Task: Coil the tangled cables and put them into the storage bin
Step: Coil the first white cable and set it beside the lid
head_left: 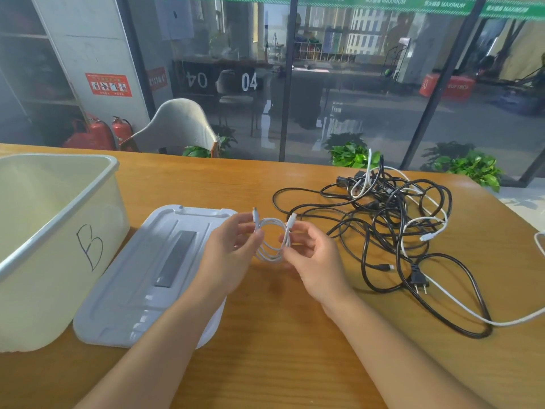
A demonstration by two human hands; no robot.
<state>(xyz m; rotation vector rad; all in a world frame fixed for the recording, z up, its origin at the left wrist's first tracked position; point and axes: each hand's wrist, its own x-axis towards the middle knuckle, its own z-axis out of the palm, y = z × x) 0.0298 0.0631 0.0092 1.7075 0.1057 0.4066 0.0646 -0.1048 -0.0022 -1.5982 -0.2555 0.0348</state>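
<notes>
Pinching a coiled white cable [272, 240] between them, your left hand [233, 255] and right hand [312, 261] hold it above the wooden table [265, 335], its loops upright and both plug ends pointing up. At 2 o'clock lies the glossy black-and-white tangle [392, 225]. The smooth plastic bin [59, 225] sits at 9 o'clock, its ridged lid [147, 278] beside it.

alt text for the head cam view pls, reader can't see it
Both hands, the left hand and right hand, hold a small coiled white cable above a wooden table. A tangle of black and white cables lies to the right; an open storage bin marked B and its lid sit to the left.
</notes>
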